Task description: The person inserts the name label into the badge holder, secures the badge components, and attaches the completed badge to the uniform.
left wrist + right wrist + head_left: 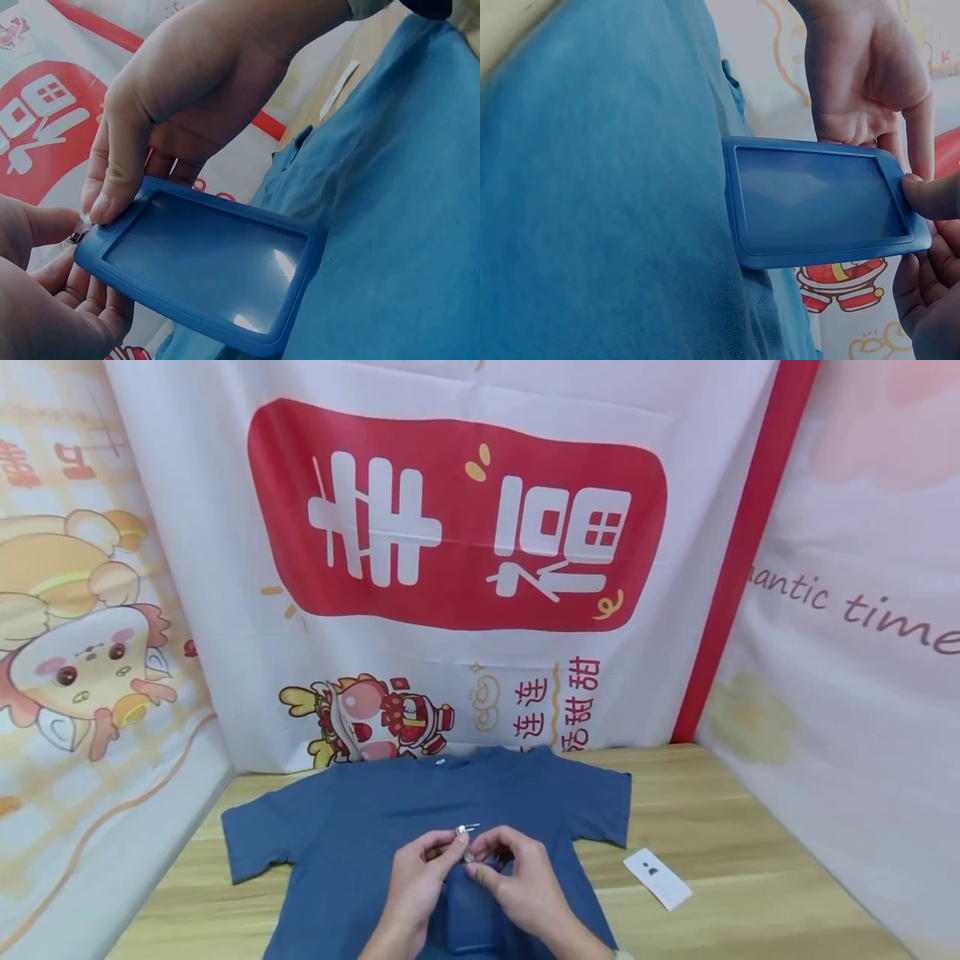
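A blue badge holder point(472, 920) with a clear window hangs below both hands, over a dark blue T-shirt point(352, 839). In the left wrist view the holder point(202, 259) has a rounded frame, and its window shows no card. My left hand point(420, 875) pinches a small metal clip point(462, 830) at the holder's top end. Opposite it, my right hand point(521, 875) pinches that end near a clear strap, its thumb point(930, 196) pressed on the frame in the right wrist view. Fingers partly hide the clip and strap.
The T-shirt is spread on a wood-grain table point(720, 814), collar towards the back. A white card point(657, 878) with a dark person icon lies to the right. Printed cloth hangings point(465, 518) enclose the table's back and sides.
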Action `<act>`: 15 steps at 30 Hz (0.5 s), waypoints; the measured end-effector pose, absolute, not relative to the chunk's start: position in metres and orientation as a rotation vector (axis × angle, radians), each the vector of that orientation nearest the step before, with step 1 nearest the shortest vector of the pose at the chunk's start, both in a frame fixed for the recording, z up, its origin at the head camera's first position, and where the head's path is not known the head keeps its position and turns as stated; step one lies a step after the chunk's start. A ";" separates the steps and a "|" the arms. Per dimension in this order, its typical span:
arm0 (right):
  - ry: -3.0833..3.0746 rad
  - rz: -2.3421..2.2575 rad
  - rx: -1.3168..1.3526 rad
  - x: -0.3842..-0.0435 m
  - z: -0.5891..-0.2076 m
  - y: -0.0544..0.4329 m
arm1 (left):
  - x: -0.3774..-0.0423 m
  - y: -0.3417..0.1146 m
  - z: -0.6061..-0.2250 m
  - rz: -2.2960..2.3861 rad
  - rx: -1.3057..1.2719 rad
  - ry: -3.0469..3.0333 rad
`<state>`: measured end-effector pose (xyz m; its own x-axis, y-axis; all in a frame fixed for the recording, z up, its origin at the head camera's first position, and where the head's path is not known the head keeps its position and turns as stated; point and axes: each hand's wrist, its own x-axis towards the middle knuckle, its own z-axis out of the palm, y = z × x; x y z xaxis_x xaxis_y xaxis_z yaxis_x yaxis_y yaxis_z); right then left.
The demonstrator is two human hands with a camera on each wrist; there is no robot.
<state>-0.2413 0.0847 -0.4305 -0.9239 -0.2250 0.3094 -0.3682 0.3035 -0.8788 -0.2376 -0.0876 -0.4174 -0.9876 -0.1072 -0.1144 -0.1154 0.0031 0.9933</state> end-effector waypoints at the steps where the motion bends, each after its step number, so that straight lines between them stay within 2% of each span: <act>1: -2.427 1.683 0.564 -0.242 -0.433 0.083 | -0.237 -0.088 -0.419 2.211 -0.249 2.221; 15: -2.416 1.579 0.601 -0.240 -0.434 0.077 | -0.231 -0.092 -0.417 2.217 -0.232 2.279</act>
